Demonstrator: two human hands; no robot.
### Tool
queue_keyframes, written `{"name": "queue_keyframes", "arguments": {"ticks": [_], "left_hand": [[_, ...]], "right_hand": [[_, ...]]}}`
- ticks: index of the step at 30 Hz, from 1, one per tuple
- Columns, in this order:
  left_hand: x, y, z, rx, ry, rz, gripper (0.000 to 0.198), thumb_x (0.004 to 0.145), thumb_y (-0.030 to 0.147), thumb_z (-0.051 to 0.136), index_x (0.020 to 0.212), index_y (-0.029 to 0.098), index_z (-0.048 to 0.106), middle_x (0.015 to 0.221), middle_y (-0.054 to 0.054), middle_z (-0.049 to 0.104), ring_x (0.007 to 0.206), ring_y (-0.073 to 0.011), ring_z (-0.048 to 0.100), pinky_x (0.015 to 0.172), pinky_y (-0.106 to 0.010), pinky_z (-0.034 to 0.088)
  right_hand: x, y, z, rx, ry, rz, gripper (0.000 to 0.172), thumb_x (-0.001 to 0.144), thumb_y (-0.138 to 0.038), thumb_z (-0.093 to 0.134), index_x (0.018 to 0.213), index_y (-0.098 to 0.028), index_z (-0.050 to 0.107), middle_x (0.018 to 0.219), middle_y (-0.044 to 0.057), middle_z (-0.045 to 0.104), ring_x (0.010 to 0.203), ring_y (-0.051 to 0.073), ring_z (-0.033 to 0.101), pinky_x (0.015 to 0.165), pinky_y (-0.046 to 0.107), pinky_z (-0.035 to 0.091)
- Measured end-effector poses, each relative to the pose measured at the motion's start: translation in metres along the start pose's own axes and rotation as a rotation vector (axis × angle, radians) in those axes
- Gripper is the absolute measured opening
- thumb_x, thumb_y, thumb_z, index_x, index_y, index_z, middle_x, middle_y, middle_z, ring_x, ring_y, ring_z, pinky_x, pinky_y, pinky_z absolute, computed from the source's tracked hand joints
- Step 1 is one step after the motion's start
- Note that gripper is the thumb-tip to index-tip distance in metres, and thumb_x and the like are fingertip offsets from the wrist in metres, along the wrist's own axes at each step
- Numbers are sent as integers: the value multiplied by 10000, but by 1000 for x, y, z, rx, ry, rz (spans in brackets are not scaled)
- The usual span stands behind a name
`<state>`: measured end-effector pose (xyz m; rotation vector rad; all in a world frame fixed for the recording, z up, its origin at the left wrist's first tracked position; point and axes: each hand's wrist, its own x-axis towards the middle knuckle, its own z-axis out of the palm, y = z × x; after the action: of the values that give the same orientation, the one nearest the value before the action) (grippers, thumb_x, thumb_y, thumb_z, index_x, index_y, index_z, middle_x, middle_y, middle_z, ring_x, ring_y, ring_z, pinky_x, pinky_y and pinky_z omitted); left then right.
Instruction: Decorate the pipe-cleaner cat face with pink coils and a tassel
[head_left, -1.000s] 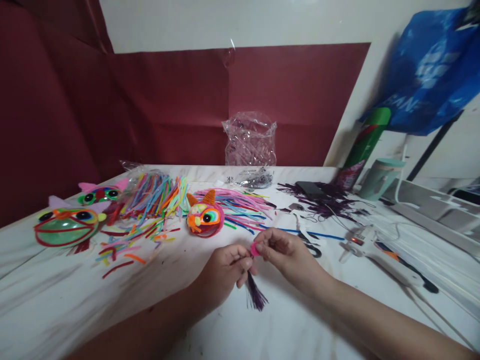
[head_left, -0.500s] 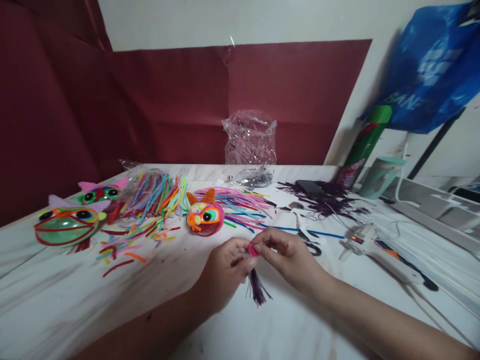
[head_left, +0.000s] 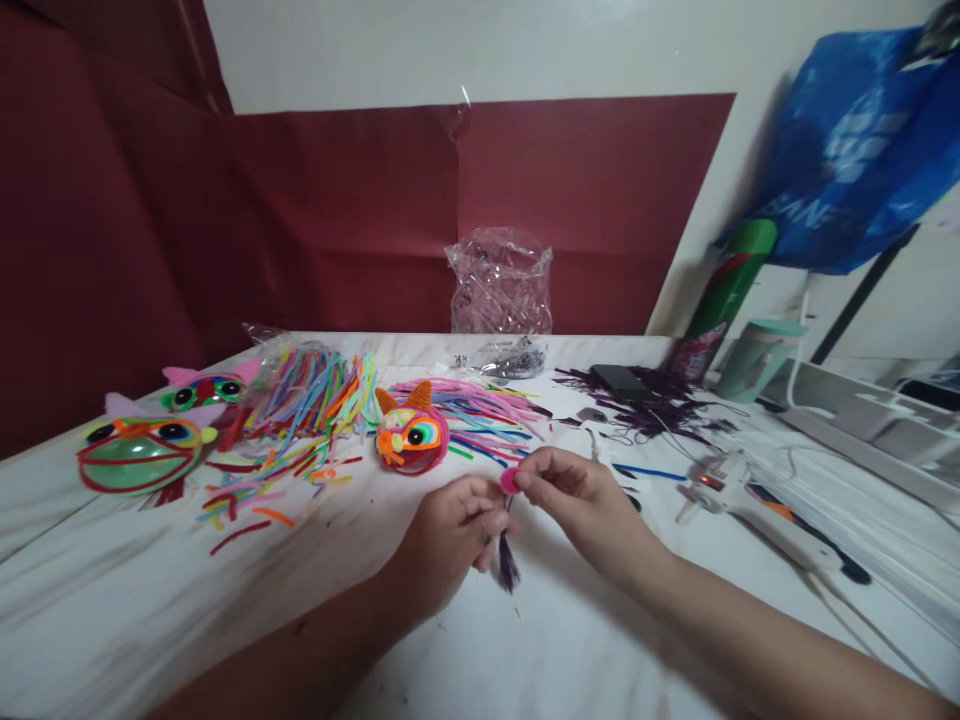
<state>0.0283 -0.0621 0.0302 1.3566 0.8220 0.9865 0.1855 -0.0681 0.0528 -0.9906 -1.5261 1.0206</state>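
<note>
Between the thumb and fingers of my right hand is a small round pink disc, pinched at its right edge. A dark purple tassel hangs just under it on a thin dark cord. My left hand is closed, its fingertips at the cord and the tassel's top; the exact grip is partly hidden. Behind the hands sits a cat-like mask with orange ears and a large eye. Beyond it spread long pink and coloured pipe cleaners.
At left lie a green mask and a pink-eared mask, beside bundled pipe cleaners and short offcuts. A glue gun with a lit red light rests at right. Farther back are a phone on purple strands and a clear plastic bag.
The pink disc has risen slightly with my right hand, exposing the cord above the tassel. My left fingers have shifted lower, and the tassel is now narrower and a little higher.
</note>
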Motion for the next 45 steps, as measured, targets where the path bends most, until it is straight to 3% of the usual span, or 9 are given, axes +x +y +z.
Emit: {"name": "queue_keyframes", "arguments": {"ticks": [4,13,18,25,29,36,45], "left_hand": [[-1,-7,1,38,-25,-44,169,676,288,606,707,125,572,620,-6,619,356,-32,405,382,-186,289],[-2,-8,1,18,-52,-35,164,672,275,614,710,135,539,650,-5,618,385,-35,425,414,-193,332],[-2,-7,1,35,-36,-44,156,631,211,641,662,145,503,502,67,489,376,-34,400,382,-168,295],[-4,-11,-3,94,-123,-18,210,747,326,572,806,125,581,468,68,458,351,-45,379,396,-189,281],[-5,-9,-4,127,-61,38,342,812,425,477,763,110,601,453,52,439,389,-62,375,443,-208,310],[-5,-1,-4,196,42,159,177,704,216,598,559,138,534,576,29,469,532,-81,415,514,-209,327],[-13,-1,3,150,60,133,139,600,138,651,570,147,516,589,30,496,541,-84,433,504,-210,325]], "right_hand": [[0,-4,-4,70,83,14,202,733,-364,647,683,-174,603,649,-9,591,623,117,514,611,237,412],[0,-1,-5,119,74,43,228,732,-378,653,671,-166,597,619,-23,538,600,107,452,594,239,373],[1,3,-5,115,48,25,248,757,-395,628,660,-170,587,611,-26,514,605,114,440,606,251,356],[0,8,-6,108,22,15,251,765,-413,622,700,-173,593,634,-12,521,616,125,443,607,263,363],[2,10,-7,128,24,16,239,767,-404,627,715,-173,600,646,-14,527,618,119,435,609,259,352],[1,7,-4,285,-22,74,262,698,-424,686,679,-174,613,629,-7,539,593,122,432,598,261,360],[-2,15,-3,482,-182,95,210,702,-388,694,659,-204,603,740,9,505,699,147,466,668,265,404]]}}
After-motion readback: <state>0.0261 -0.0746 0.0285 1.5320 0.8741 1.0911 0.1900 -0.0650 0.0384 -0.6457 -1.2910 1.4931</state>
